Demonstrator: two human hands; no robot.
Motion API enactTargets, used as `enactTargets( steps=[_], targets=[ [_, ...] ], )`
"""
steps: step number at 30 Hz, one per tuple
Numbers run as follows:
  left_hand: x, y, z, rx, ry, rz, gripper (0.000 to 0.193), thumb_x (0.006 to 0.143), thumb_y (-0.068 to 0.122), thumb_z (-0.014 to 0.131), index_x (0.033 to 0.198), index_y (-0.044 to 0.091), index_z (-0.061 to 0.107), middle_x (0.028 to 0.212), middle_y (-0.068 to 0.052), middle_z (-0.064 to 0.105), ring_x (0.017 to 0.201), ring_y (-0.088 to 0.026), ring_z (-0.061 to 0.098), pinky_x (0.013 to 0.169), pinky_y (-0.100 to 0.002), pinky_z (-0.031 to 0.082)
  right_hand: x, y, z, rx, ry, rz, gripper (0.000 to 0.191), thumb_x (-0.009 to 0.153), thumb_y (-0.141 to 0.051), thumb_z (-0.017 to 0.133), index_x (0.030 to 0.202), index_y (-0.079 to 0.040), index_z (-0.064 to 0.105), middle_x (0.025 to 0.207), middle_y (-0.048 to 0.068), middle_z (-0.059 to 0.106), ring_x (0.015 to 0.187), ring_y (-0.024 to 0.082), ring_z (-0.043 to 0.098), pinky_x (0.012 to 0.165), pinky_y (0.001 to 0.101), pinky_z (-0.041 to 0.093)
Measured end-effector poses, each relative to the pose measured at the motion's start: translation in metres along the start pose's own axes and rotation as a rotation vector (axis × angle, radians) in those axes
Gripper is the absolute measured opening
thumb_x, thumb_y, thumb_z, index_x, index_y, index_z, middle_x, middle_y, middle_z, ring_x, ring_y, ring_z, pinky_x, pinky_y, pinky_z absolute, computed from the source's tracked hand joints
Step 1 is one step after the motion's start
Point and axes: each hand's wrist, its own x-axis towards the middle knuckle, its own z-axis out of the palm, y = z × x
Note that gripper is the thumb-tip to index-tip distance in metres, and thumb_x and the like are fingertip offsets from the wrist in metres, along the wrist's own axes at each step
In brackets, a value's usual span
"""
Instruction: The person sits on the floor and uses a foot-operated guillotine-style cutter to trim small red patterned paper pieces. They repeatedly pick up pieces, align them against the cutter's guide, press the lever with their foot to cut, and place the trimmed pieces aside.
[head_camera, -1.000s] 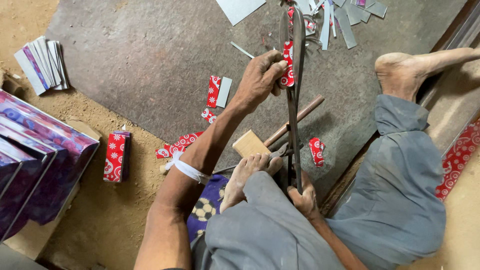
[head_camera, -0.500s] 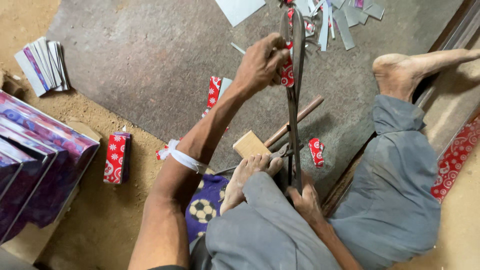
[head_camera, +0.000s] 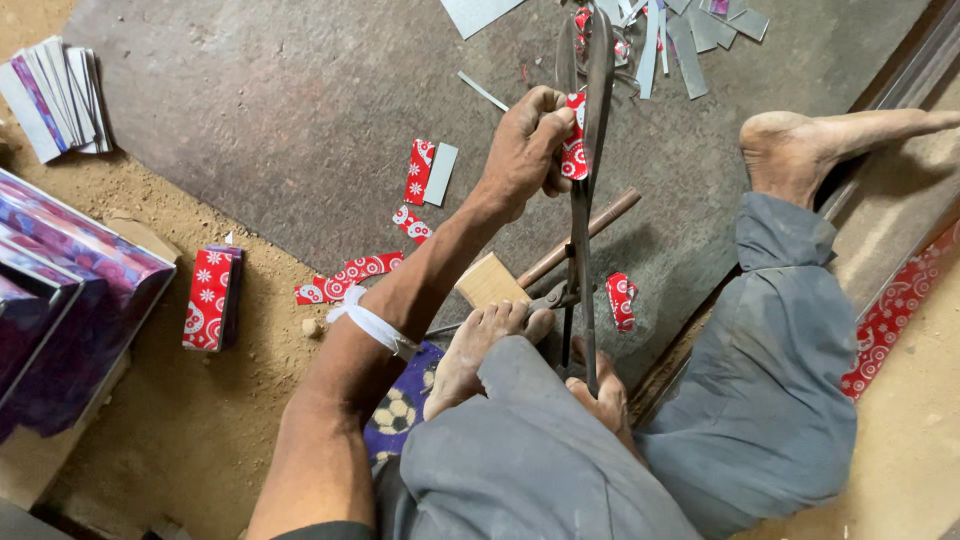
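My left hand (head_camera: 522, 150) pinches a small red patterned sheet piece (head_camera: 574, 150) and holds it against the blades of long metal shears (head_camera: 583, 250). The shears stand nearly upright in the view, and their blade tips (head_camera: 598, 50) are slightly apart. Low in the view, my right hand (head_camera: 600, 400) grips a shear handle, partly hidden behind my grey trouser leg. My bare foot (head_camera: 478, 350) rests next to the other handle.
A wooden mallet (head_camera: 492, 281) lies beside the shears on a dark slab (head_camera: 280, 120). Red patterned scraps (head_camera: 418, 172) and silver strips (head_camera: 690, 40) are scattered there. A red stack (head_camera: 208, 298), purple boxes (head_camera: 60, 300) and a stack of sheets (head_camera: 55, 85) sit left on sandy ground.
My left hand shifted slightly along the blades while still holding the red piece. The shears and my right hand stayed about where they were.
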Motion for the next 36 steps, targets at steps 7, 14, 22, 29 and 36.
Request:
enactTargets(
  steps=[7,14,22,29,36],
  targets=[
    [-0.002,-0.01,0.014,-0.098,0.11,-0.004,0.021,0.101,0.026,0.054,0.104,0.005,0.055,0.066,-0.003,0.061,0.039,-0.01,0.053,0.032,-0.026,0.039,0.001,0.004,0.001,-0.134,0.019,0.032,0.058,0.08,-0.015,0.064,0.136,-0.002,0.06,0.129,0.024,0.062,0.121,0.036,0.061,0.1,0.0422,0.048],
    [0.0,-0.023,0.015,-0.047,0.153,0.04,0.023,0.103,0.027,0.053,0.107,0.005,0.058,0.067,-0.001,0.06,0.042,-0.007,0.052,0.034,-0.025,0.04,0.001,-0.028,-0.009,-0.232,0.023,-0.008,0.051,0.083,-0.015,0.065,0.133,-0.003,0.062,0.132,0.022,0.061,0.124,0.036,0.059,0.102,0.0425,0.047],
    [-0.005,-0.031,0.013,0.132,0.155,0.087,0.024,0.105,0.026,0.051,0.11,0.004,0.06,0.07,0.0,0.061,0.048,-0.006,0.054,0.038,-0.024,0.044,-0.013,-0.066,-0.019,-0.161,0.018,0.102,0.051,0.082,-0.016,0.07,0.131,-0.004,0.064,0.132,0.018,0.063,0.126,0.032,0.06,0.104,0.0419,0.047],
    [-0.011,-0.029,0.029,-0.198,0.242,-0.019,0.021,0.101,0.025,0.053,0.1,0.005,0.056,0.064,-0.003,0.059,0.039,-0.009,0.048,0.032,-0.026,0.035,-0.009,-0.049,-0.004,-0.18,0.141,0.2,0.049,0.08,-0.013,0.07,0.128,-0.008,0.066,0.128,0.015,0.068,0.117,0.028,0.067,0.098,0.0386,0.051],
    [-0.011,-0.027,0.031,-0.262,0.267,-0.06,0.018,0.101,0.024,0.052,0.1,0.006,0.053,0.062,-0.004,0.059,0.039,-0.009,0.047,0.032,-0.026,0.034,-0.002,-0.024,-0.001,-0.198,0.114,-0.023,0.047,0.079,-0.008,0.073,0.125,-0.008,0.068,0.123,0.012,0.069,0.112,0.026,0.067,0.093,0.0359,0.052]
  ],
)
